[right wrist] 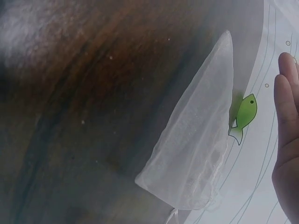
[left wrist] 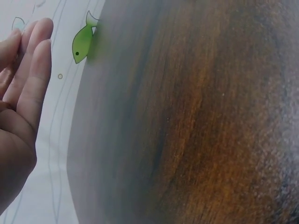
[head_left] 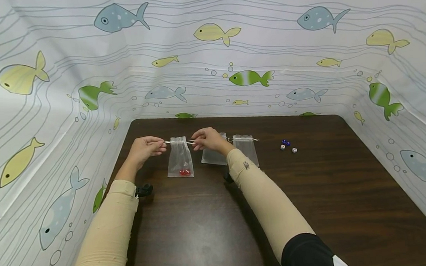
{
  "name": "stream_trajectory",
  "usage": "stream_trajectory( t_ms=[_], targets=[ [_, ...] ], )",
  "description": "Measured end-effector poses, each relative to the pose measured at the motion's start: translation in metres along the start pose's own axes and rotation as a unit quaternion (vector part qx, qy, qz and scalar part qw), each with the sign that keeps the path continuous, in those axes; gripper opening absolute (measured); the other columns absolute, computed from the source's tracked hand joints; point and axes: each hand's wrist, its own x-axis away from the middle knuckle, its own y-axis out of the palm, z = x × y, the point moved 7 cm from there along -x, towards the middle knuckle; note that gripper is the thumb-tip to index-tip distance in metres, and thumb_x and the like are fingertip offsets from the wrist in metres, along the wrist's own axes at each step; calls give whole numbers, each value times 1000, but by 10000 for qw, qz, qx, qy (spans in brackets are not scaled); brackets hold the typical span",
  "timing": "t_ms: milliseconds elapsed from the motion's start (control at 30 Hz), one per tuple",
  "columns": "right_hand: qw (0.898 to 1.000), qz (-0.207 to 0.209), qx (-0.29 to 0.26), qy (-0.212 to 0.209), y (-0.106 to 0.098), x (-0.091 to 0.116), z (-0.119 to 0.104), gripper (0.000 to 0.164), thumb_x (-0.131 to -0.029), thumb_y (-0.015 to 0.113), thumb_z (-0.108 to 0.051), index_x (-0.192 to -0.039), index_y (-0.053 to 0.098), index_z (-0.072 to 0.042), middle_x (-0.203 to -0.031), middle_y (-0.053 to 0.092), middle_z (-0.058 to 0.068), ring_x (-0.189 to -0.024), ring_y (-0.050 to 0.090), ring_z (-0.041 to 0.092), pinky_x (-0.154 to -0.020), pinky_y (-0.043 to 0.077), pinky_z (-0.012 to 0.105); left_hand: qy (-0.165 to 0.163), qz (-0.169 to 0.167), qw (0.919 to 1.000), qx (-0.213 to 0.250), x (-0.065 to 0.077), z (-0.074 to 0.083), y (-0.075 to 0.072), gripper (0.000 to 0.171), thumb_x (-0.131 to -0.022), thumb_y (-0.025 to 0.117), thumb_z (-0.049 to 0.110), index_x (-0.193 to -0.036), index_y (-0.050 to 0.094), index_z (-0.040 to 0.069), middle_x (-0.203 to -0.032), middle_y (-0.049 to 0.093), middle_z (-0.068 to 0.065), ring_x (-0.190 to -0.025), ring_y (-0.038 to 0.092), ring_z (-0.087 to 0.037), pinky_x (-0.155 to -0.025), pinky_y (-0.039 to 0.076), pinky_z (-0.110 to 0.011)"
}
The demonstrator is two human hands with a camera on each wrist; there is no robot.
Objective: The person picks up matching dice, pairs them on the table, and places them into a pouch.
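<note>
A sheer white drawstring bag [head_left: 179, 155] hangs drawn narrow at its neck, with red dice [head_left: 184, 172] in its bottom. On its left side my left hand [head_left: 145, 150] pinches one end of the drawstring [head_left: 167, 142] between thumb and fingers. My right hand [head_left: 210, 140] pinches the string on the other side, so the cord runs stretched between both hands. In the left wrist view only part of the left hand [left wrist: 23, 93] shows; the right wrist view catches the edge of the right hand [right wrist: 288, 126]. Neither wrist view shows the pinched string.
Two more sheer bags lie right of the held one: one [head_left: 212, 157] partly under the right hand, another [head_left: 245, 145] partly behind the forearm. Farther right are blue dice [head_left: 286, 142] and white dice [head_left: 294, 150]. A fish-print sheet [head_left: 209, 95] borders the dark wooden table [head_left: 198, 227].
</note>
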Motion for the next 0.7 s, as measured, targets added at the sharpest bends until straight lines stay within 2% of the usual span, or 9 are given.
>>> stream_trajectory(
  t_ms=[100,233,400,467,567,700],
  targets=[
    [10000,-11,73,-23,1,0,0,33,-103,57,0,-133,57,13,-109,71,25,-91,75,29,-91,56,51,-24,58,10000,-74,0,-1,0,34,-101,64,10,-123,62,-16,-109,72,-28,-86,76,-19,-80,61,-33],
    [9999,-26,112,-54,2,2,-2,32,-103,55,0,-133,58,12,-114,69,28,-101,72,37,-94,55,51,71,78,9997,-221,-2,-3,1,36,-102,64,15,-123,63,-14,-117,67,-33,-84,75,-14,-87,59,-42],
    [9984,115,523,-172,-3,5,-4,31,-105,55,-5,-132,60,11,-114,71,25,-106,70,36,-94,56,45,24,1,9973,-734,-3,-3,4,45,-105,58,29,-134,59,-6,-130,63,-28,-103,72,-23,-91,58,-40],
    [9957,231,874,-221,-6,5,-3,31,-106,55,-8,-132,61,9,-114,72,21,-106,70,32,-92,57,39,-3,58,9944,-1056,-4,-4,4,47,-107,55,33,-137,58,-3,-134,62,-26,-113,67,-30,-92,57,-41],
    [9918,344,1209,-212,-11,6,2,32,-107,54,-11,-133,61,7,-116,72,18,-107,70,30,-90,57,35,10,190,9885,-1500,-4,-3,3,48,-108,51,34,-139,57,-3,-135,59,-27,-120,60,-38,-97,53,-49],
    [9898,429,1349,-167,-20,8,9,34,-107,53,-12,-134,59,8,-116,72,17,-108,70,29,-92,56,38,154,506,9735,-2224,-4,2,3,44,-109,49,31,-138,58,-1,-137,57,-26,-126,53,-44,-103,46,-58]
  ],
)
